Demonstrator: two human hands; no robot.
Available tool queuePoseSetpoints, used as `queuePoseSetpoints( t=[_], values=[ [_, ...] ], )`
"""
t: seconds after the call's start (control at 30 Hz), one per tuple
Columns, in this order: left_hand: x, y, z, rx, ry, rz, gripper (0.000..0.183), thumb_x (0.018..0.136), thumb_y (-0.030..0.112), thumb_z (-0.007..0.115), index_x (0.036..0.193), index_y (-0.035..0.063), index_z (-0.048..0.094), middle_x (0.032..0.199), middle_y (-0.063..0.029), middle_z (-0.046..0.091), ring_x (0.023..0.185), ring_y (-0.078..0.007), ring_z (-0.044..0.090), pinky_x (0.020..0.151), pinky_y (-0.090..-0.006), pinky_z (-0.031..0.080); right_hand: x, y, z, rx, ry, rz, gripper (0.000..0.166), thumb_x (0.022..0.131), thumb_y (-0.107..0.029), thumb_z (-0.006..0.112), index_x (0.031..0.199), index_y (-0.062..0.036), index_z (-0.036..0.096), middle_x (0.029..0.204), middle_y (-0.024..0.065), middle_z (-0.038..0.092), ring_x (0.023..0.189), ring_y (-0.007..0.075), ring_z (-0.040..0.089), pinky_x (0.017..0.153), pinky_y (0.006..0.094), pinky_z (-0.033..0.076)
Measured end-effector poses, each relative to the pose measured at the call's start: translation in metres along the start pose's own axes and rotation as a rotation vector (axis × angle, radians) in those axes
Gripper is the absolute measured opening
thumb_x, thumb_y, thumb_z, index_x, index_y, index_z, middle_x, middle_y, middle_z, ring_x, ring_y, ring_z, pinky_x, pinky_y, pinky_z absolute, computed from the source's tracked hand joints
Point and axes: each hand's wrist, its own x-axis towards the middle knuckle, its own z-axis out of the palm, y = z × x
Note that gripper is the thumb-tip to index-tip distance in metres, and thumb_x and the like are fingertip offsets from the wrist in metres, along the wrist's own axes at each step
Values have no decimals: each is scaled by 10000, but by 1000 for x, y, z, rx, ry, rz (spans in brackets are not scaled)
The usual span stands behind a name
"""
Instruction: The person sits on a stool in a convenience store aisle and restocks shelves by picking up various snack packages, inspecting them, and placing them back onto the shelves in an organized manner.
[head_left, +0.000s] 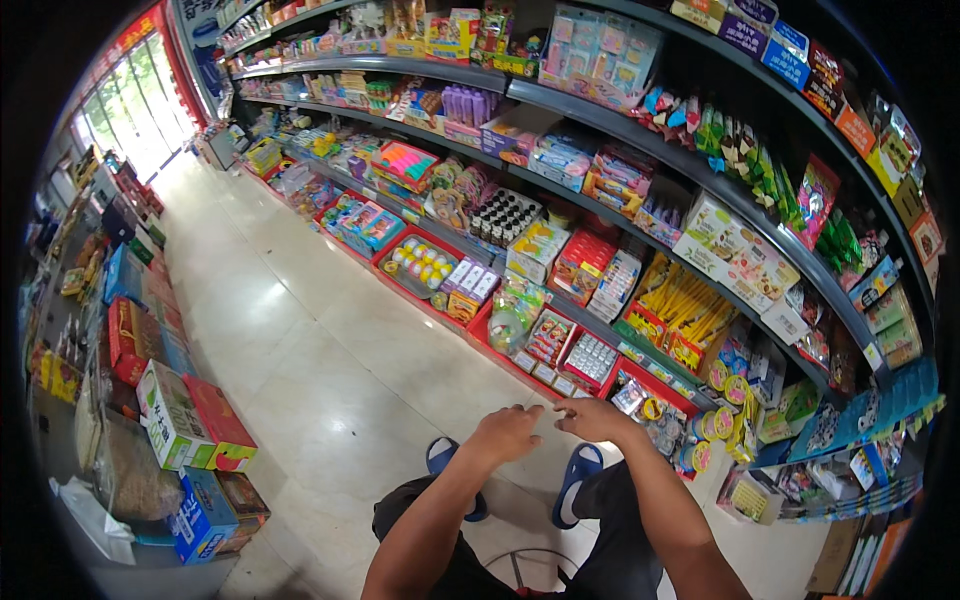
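My left hand hangs in the air over the floor in front of my lap, thumb and fingers apart with nothing visible in them. Close beside it, my right hand is also bare, its bent fingers pointing toward the left one. A small gap separates the fingertips. Just beyond them in view are the red tray of small silver-wrapped pieces and a red bin holding small packets and round tubs. Whether either hand touches the bin's edge is not plain; both look apart from it.
Long dark shelves of packaged sweets and toys run along the right. Yellow-and-white toy eggs lie in a low red bin. Stacked cartons line the left side. Blue slippers are on my feet. A barred doorway stands far left.
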Motion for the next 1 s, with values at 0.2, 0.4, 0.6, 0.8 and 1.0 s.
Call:
queuePoseSetpoints(
  t=[0.2, 0.4, 0.6, 0.8, 1.0],
  values=[
    [6, -1, 3, 24, 3, 9, 516, 866, 306, 648, 1288, 54, 490, 1142, -236, 629, 1090, -384, 608, 918, -472, 494, -2, 36, -1, 35, 29, -2, 453, 875, -340, 681, 1234, -70, 626, 1045, 140, 694, 983, 237, 658, 875, 350, 507],
    [8, 4, 0, 18, -14, -1, 511, 875, 321, 638, 1289, 56, 494, 1145, -242, 629, 1091, -394, 605, 916, -474, 491, -2, 38, -3, 53, 5, 17, 528, 871, -426, 628, 1285, -100, 597, 1171, 164, 664, 1091, 308, 631, 923, 382, 493],
    [11, -2, 1, 8, -76, -18, 603, 886, 366, 623, 1388, 76, 457, 1216, -258, 605, 1127, -400, 586, 952, -465, 466, -2, 35, -3, 17, 47, 1, 494, 888, -399, 648, 1280, -100, 611, 1136, 168, 674, 1044, 286, 644, 899, 369, 492],
    [10, -3, 0, 9, -88, -24, 611, 893, 393, 615, 1390, 76, 457, 1219, -263, 604, 1129, -405, 586, 966, -462, 459, 1, 32, -4, 5, 28, -7, 509, 897, -394, 624, 1298, -81, 593, 1162, 168, 670, 1053, 307, 641, 912, 383, 488],
    [12, -1, 1, 22, -90, -8, 613, 887, 398, 619, 1388, 80, 463, 1222, -264, 605, 1137, -403, 584, 972, -462, 459, 0, 36, -3, -24, 36, -24, 515, 904, -388, 610, 1303, -64, 582, 1187, 169, 662, 1103, 307, 629, 935, 382, 485]
  ],
)
